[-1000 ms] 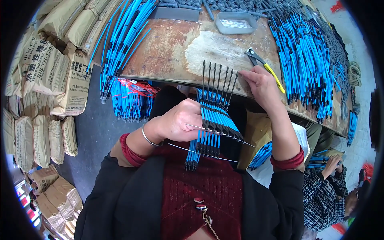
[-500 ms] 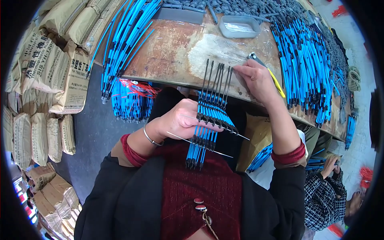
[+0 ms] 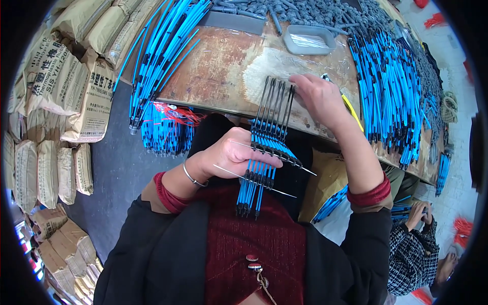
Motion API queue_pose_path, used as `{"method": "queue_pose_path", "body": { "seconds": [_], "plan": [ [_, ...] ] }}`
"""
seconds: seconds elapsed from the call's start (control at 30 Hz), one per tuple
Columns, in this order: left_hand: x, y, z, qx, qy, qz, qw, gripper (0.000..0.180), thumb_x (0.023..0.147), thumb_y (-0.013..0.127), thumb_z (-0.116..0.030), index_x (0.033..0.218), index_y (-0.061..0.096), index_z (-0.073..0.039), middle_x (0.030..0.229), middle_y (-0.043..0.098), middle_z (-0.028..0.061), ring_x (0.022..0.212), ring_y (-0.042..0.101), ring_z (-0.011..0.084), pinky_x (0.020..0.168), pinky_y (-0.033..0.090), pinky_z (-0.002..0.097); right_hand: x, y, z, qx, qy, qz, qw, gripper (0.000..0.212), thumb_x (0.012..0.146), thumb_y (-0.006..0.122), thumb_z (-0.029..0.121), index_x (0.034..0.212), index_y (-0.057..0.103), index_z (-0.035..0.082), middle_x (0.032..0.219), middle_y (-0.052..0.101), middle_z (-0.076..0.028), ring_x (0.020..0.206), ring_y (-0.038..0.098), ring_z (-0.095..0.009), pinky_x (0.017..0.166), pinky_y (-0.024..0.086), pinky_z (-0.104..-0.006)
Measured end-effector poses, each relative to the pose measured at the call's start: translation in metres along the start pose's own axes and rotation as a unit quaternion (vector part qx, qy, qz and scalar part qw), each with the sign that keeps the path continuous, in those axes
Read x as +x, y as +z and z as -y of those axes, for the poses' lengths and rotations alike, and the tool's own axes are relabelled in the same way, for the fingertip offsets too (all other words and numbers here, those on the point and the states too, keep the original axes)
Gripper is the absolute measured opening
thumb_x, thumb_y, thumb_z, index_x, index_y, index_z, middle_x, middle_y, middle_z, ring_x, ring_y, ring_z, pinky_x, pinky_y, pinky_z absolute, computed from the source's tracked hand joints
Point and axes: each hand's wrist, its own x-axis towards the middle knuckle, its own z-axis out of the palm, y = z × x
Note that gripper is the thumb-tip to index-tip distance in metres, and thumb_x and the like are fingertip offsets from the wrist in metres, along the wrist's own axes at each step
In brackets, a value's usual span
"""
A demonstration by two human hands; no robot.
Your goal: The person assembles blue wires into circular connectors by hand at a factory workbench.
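My left hand (image 3: 236,153) is closed round a row of thin blue-and-black rods (image 3: 274,142), held above my lap. Two thin metal pins (image 3: 278,191) run crosswise through the row, their ends sticking out on both sides. Black stems (image 3: 277,96) fan up from its top over the table edge. At the rightmost stem tips is my right hand (image 3: 320,99), fingers bent and close together; whether they pinch a tip is hidden. Behind that hand lies a pair of pliers with yellow handles (image 3: 351,108), partly covered.
On the worn wooden table (image 3: 213,66) stands a clear tray of thin metal pins (image 3: 309,40). Blue rod bundles lie left (image 3: 162,56) and right (image 3: 389,91); grey parts (image 3: 305,12) pile behind. Paper sacks (image 3: 56,86) stack at left. Another person (image 3: 414,249) sits at right.
My right hand has rolled over, its fingers now more bunched at the stem tips. The black stems stand more evenly apart. My left hand keeps its grip on the rods.
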Motion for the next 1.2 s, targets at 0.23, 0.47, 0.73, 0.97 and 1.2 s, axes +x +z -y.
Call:
{"method": "queue_pose_path", "body": {
  "seconds": [0.23, 0.47, 0.73, 0.97, 1.2],
  "plan": [
    [-0.005, -0.006, 0.006, 0.124, 0.009, 0.032, 0.992, 0.023, 0.077, 0.065, -0.015, 0.099, 0.071, -0.014, 0.077, 0.066, 0.0045, 0.058, 0.053, 0.0190, 0.055, 0.042, 0.0299, 0.010, -0.017, 0.002, -0.032, -0.074, 0.126, 0.989, 0.029, 0.079, 0.051, 0.000, 0.106, 0.055, 0.009, 0.094, 0.056, -0.013, 0.088, 0.057, -0.034, 0.073, 0.047, -0.0399],
    [0.000, -0.001, 0.002, 0.122, 0.095, -0.009, 0.988, 0.022, 0.078, 0.064, -0.014, 0.099, 0.071, -0.014, 0.076, 0.066, 0.0033, 0.058, 0.053, 0.0180, 0.056, 0.043, 0.0297, -0.002, -0.016, -0.007, 0.046, -0.057, 0.072, 0.995, 0.029, 0.074, 0.051, -0.005, 0.100, 0.056, 0.007, 0.092, 0.055, -0.014, 0.085, 0.057, -0.035, 0.074, 0.046, -0.0397],
    [0.005, -0.001, -0.001, 0.117, 0.075, 0.012, 0.990, 0.021, 0.076, 0.066, -0.012, 0.097, 0.070, -0.010, 0.086, 0.068, 0.0078, 0.073, 0.063, 0.0214, 0.065, 0.049, 0.0292, -0.007, -0.018, -0.010, 0.041, -0.069, 0.062, 0.995, 0.025, 0.070, 0.055, -0.005, 0.092, 0.058, 0.004, 0.087, 0.056, -0.014, 0.085, 0.057, -0.034, 0.075, 0.047, -0.0389],
    [0.008, -0.004, -0.001, 0.132, 0.081, 0.017, 0.988, 0.021, 0.076, 0.067, -0.011, 0.097, 0.070, -0.010, 0.085, 0.068, 0.0077, 0.070, 0.063, 0.0213, 0.064, 0.049, 0.0296, -0.005, -0.016, -0.009, 0.033, -0.063, 0.058, 0.996, 0.026, 0.068, 0.055, -0.006, 0.092, 0.059, 0.004, 0.087, 0.057, -0.014, 0.085, 0.057, -0.034, 0.075, 0.047, -0.0390],
    [0.009, -0.003, -0.001, 0.107, 0.091, 0.008, 0.990, 0.021, 0.076, 0.067, -0.011, 0.096, 0.070, -0.010, 0.084, 0.068, 0.0074, 0.067, 0.063, 0.0213, 0.062, 0.049, 0.0293, -0.004, -0.018, -0.009, 0.037, -0.047, 0.071, 0.996, 0.026, 0.068, 0.054, -0.006, 0.092, 0.059, 0.004, 0.088, 0.057, -0.014, 0.085, 0.057, -0.035, 0.075, 0.047, -0.0392]
  ]
}}
